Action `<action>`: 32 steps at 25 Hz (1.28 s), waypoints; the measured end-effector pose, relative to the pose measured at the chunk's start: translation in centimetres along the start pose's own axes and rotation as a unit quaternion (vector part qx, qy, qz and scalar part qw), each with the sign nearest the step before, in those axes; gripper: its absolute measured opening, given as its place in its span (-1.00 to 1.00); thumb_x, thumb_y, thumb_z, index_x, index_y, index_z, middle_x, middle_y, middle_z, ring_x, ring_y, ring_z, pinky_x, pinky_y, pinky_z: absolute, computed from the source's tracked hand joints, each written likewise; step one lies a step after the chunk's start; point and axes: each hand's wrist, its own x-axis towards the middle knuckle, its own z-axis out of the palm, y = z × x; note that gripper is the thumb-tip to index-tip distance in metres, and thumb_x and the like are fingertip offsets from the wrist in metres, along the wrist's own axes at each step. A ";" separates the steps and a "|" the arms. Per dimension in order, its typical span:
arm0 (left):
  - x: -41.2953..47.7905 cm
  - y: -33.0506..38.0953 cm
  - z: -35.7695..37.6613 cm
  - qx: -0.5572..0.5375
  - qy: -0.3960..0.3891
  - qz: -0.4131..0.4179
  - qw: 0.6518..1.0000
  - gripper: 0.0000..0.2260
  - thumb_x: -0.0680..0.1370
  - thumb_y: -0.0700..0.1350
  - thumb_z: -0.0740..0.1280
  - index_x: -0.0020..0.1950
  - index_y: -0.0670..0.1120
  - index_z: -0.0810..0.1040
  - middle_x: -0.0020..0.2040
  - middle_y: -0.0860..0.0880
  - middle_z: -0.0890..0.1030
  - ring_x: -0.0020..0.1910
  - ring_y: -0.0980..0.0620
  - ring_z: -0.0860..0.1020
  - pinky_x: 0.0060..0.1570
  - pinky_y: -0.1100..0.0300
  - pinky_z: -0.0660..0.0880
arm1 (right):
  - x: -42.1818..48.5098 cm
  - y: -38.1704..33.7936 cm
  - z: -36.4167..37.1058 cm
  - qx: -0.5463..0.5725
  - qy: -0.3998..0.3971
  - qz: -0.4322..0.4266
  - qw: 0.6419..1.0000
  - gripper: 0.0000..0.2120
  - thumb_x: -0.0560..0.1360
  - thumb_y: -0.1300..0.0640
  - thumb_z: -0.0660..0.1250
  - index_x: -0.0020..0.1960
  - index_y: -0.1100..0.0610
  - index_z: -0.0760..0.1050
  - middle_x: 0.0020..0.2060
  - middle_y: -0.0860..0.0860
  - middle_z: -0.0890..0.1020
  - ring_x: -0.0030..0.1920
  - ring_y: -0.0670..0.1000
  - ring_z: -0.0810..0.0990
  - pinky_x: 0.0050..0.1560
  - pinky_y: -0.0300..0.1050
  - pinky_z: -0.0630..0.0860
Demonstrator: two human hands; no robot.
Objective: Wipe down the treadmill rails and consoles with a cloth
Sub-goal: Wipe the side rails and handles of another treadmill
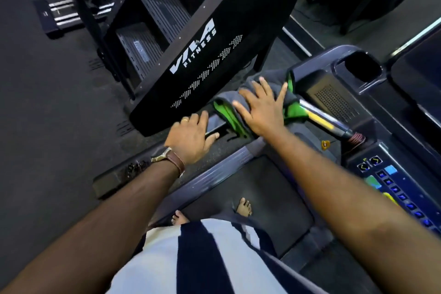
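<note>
a dark grey cloth [225, 100] with a bright green underside is draped and bunched over the black handrail [214, 125] of the treadmill, where the rail is joined to the dark console [334, 101], whose blue buttons are lit.

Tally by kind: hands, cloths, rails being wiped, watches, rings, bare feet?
Hands: 2 (left hand, right hand)
Cloth: 1
Rail: 1
Watch: 1
Ring: 1
Bare feet: 2 (left foot, right foot)
Total: 8
</note>
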 end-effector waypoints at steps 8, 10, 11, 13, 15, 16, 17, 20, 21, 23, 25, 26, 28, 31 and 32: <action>-2.8 -1.3 0.4 -0.029 0.038 -0.123 0.991 -0.35 0.46 0.46 -0.04 -0.06 -0.11 0.45 -0.17 -0.13 0.57 -0.20 -0.20 0.55 -0.34 0.09 0.31 | 2.7 -1.9 -3.3 0.000 -0.133 -0.282 0.950 -0.38 0.49 -0.50 -0.07 0.24 -0.15 0.50 0.15 -0.10 0.61 0.18 0.09 0.55 0.18 0.17 0.30; -3.0 -0.8 0.4 -0.032 0.064 -0.138 0.988 -0.46 0.52 0.35 -0.02 -0.09 -0.10 0.45 -0.21 -0.14 0.56 -0.22 -0.21 0.55 -0.33 0.08 0.32 | 5.7 -1.7 -4.5 -0.041 -0.236 -0.198 0.951 -0.25 0.40 -0.60 -0.10 0.08 -0.09 0.57 0.08 0.02 0.65 0.14 0.13 0.58 0.10 0.11 0.38; -2.9 -0.6 0.3 -0.031 0.071 -0.148 0.986 -0.51 0.54 0.29 -0.01 -0.11 -0.10 0.45 -0.22 -0.14 0.56 -0.22 -0.22 0.55 -0.33 0.06 0.34 | 7.6 -2.8 -4.9 -0.052 -0.301 -0.163 0.938 -0.20 0.39 -0.60 -0.09 0.09 -0.03 0.60 0.11 0.08 0.65 0.12 0.14 0.59 0.09 0.07 0.40; -3.0 -0.4 0.3 -0.027 0.080 -0.178 0.980 -0.56 0.55 0.23 0.01 -0.14 -0.09 0.46 -0.25 -0.13 0.56 -0.22 -0.22 0.55 -0.31 0.05 0.37 | 9.1 -6.3 -4.9 -0.019 -0.411 -0.170 0.896 -0.25 0.50 -0.48 0.00 0.10 0.12 0.63 0.17 0.18 0.63 0.04 0.11 0.57 0.01 -0.07 0.38; -3.1 -0.3 0.5 -0.014 0.084 -0.206 0.975 -0.56 0.56 0.23 0.03 -0.14 -0.08 0.49 -0.26 -0.12 0.56 -0.22 -0.21 0.55 -0.31 0.06 0.36 | 7.9 -7.5 -4.8 0.000 -0.433 -0.254 0.865 -0.36 0.55 -0.41 0.01 0.05 0.06 0.62 0.20 0.15 0.62 0.05 0.10 0.56 0.00 -0.11 0.37; -3.2 -0.2 0.6 -0.005 0.082 -0.221 0.972 -0.56 0.56 0.23 0.03 -0.13 -0.07 0.49 -0.25 -0.11 0.57 -0.21 -0.20 0.55 -0.29 0.06 0.35 | 7.6 -6.8 -4.7 0.002 -0.404 -0.303 0.863 -0.40 0.55 -0.43 -0.01 0.07 -0.03 0.59 0.19 0.09 0.63 0.11 0.11 0.57 0.03 -0.07 0.39; -3.4 0.0 0.7 0.002 0.082 -0.240 0.967 -0.57 0.56 0.24 0.04 -0.13 -0.06 0.49 -0.23 -0.10 0.58 -0.19 -0.19 0.55 -0.26 0.05 0.33 | 7.5 -5.6 -4.7 0.004 -0.374 -0.335 0.865 -0.44 0.52 -0.46 -0.03 0.09 -0.12 0.55 0.16 0.03 0.63 0.14 0.12 0.57 0.06 -0.04 0.43; -3.7 0.5 0.8 0.013 0.093 -0.289 0.953 -0.62 0.56 0.22 0.06 -0.12 -0.02 0.49 -0.20 -0.06 0.58 -0.15 -0.17 0.53 -0.16 0.02 0.30 | 9.9 -3.0 -4.3 0.007 -0.419 -0.293 0.859 -0.23 0.32 -0.64 -0.05 0.09 -0.12 0.58 0.02 -0.03 0.64 0.04 0.09 0.59 0.15 0.02 0.49; -3.7 0.7 0.9 0.017 0.094 -0.297 0.950 -0.63 0.56 0.22 0.07 -0.12 -0.02 0.49 -0.20 -0.06 0.58 -0.14 -0.16 0.53 -0.14 0.01 0.30 | 10.7 -3.3 -3.5 0.030 -0.470 -0.253 0.845 -0.21 0.33 -0.61 -0.02 0.10 -0.05 0.61 -0.05 -0.02 0.63 -0.03 0.07 0.59 0.16 0.01 0.49; -3.6 0.8 1.0 0.023 0.095 -0.315 0.944 -0.60 0.56 0.22 0.05 -0.13 -0.03 0.52 -0.19 -0.06 0.59 -0.13 -0.16 0.53 -0.11 0.01 0.32 | 11.3 -5.3 -2.1 0.122 -0.571 -0.170 0.794 -0.53 0.58 -0.26 0.12 -0.01 0.09 0.59 -0.21 0.02 0.63 -0.17 0.02 0.56 0.08 -0.02 0.48; -4.5 -0.2 1.0 0.023 0.096 -0.348 0.932 -0.56 0.56 0.23 0.04 -0.16 -0.06 0.54 -0.20 -0.09 0.60 -0.13 -0.17 0.54 -0.13 0.02 0.32 | 10.7 -7.9 -1.9 0.163 -0.610 -0.180 0.754 -0.75 0.66 0.05 0.15 -0.07 0.08 0.54 -0.23 0.00 0.61 -0.20 -0.01 0.53 0.02 -0.07 0.45; -5.3 -1.1 1.0 0.026 0.092 -0.366 0.925 -0.53 0.55 0.24 0.03 -0.19 -0.07 0.55 -0.22 -0.10 0.61 -0.14 -0.17 0.54 -0.16 0.04 0.31 | 10.3 -8.3 -2.3 0.143 -0.599 -0.237 0.751 -0.75 0.67 0.03 0.14 0.00 0.07 0.55 -0.16 -0.02 0.62 -0.16 -0.04 0.55 0.05 -0.11 0.42; -7.0 -2.8 0.9 0.042 0.082 -0.376 0.922 -0.46 0.55 0.27 -0.01 -0.21 -0.07 0.57 -0.24 -0.11 0.61 -0.19 -0.18 0.55 -0.25 0.07 0.26 | 9.8 -7.5 -3.0 0.112 -0.527 -0.349 0.767 -0.60 0.61 -0.24 0.12 0.26 -0.05 0.53 0.09 -0.07 0.65 0.04 -0.03 0.60 0.15 -0.13 0.44; -7.6 -3.9 0.8 0.052 0.074 -0.355 0.930 -0.47 0.56 0.25 -0.03 -0.21 -0.05 0.58 -0.24 -0.07 0.62 -0.20 -0.17 0.56 -0.28 0.11 0.22 | 8.9 -5.4 -3.3 -0.002 -0.365 -0.431 0.826 -0.30 0.40 -0.57 -0.01 0.36 -0.23 0.41 0.17 -0.07 0.62 0.13 0.09 0.58 0.12 0.03 0.51; -7.5 -4.0 0.8 0.052 0.071 -0.354 0.931 -0.48 0.56 0.24 -0.03 -0.21 -0.04 0.58 -0.23 -0.05 0.63 -0.19 -0.17 0.56 -0.29 0.11 0.22 | 8.8 -6.3 -3.1 -0.019 -0.368 -0.409 0.835 -0.25 0.39 -0.59 -0.04 0.30 -0.15 0.49 0.12 -0.02 0.63 0.08 0.11 0.59 0.08 0.01 0.51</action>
